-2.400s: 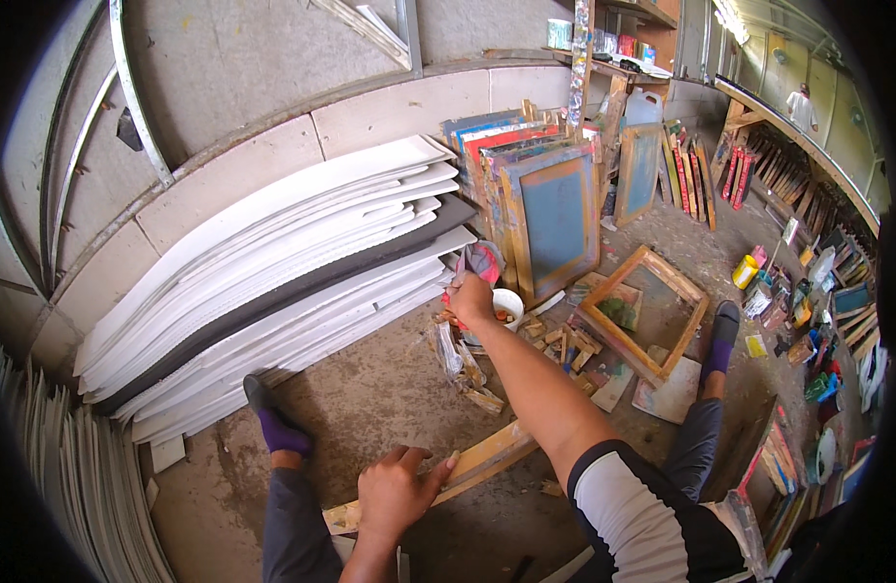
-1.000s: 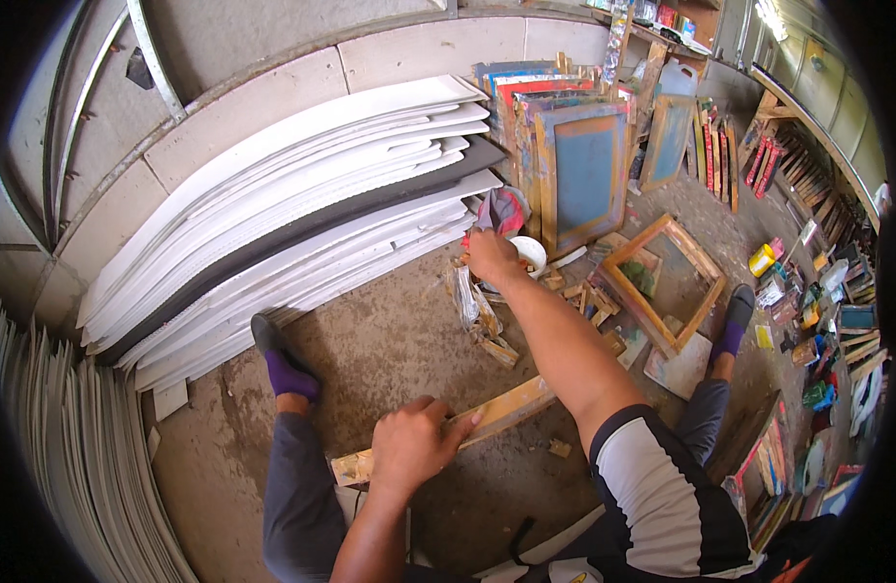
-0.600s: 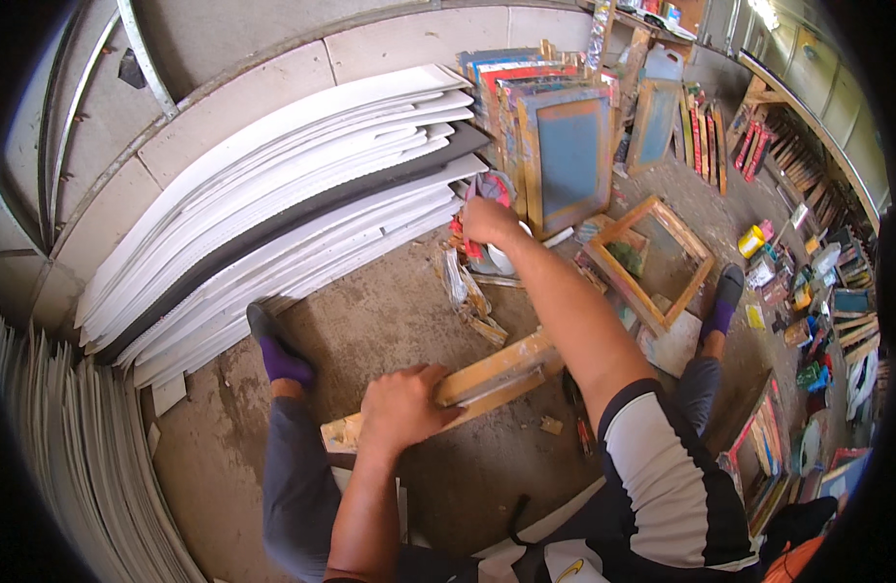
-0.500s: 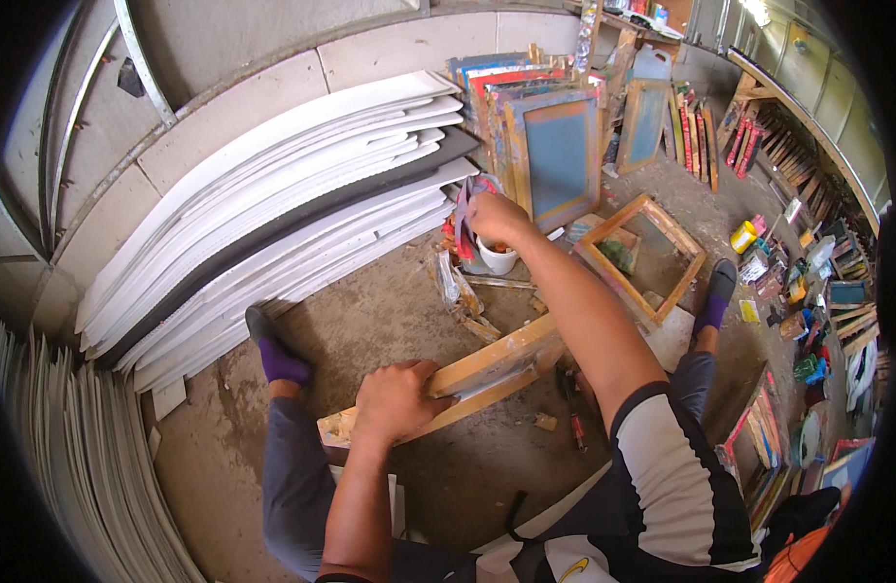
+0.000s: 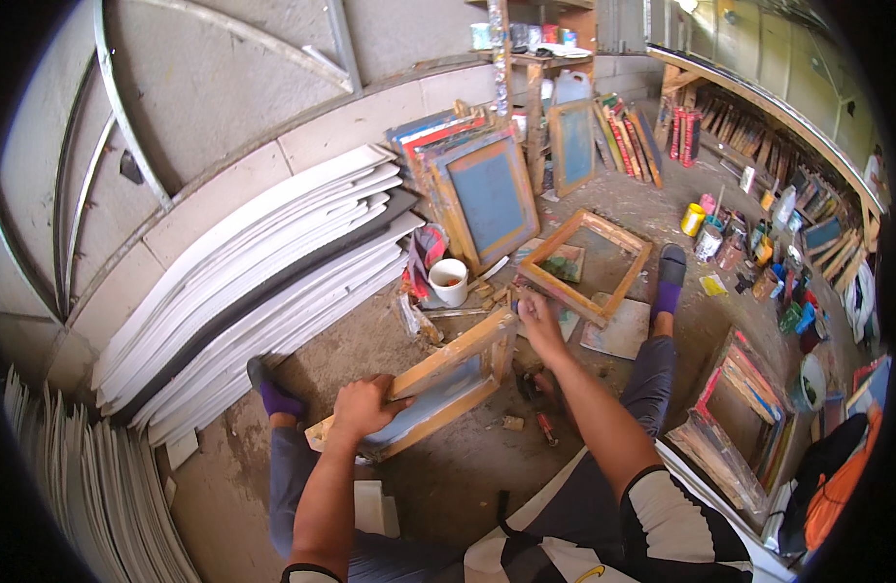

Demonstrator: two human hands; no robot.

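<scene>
A wooden screen frame (image 5: 452,356) with bluish mesh stands tilted on edge between my legs. My left hand (image 5: 365,406) is closed over its upper rail near the left end, with the thumb on the inner side. Beside the frame's far right corner is my right hand (image 5: 541,328), its fingers pinched together. Something small and dark shows at those fingertips, too small to name. Beyond the frame stands a white pot (image 5: 449,284) with reddish-brown bits inside. A red and grey cloth (image 5: 426,255) lies against the pot's left side.
White sheets (image 5: 263,282) are stacked along the wall at left. Several mesh frames (image 5: 487,209) lean at the back. A bare wooden frame (image 5: 620,236) lies on the floor ahead, while a red-handled tool (image 5: 546,428) rests near my right forearm. Paint containers (image 5: 694,220) crowd the right side.
My right hand has come away from the white pot, back to the frame's right end. The left hand keeps its grip on the rail. The view has swung to the right.
</scene>
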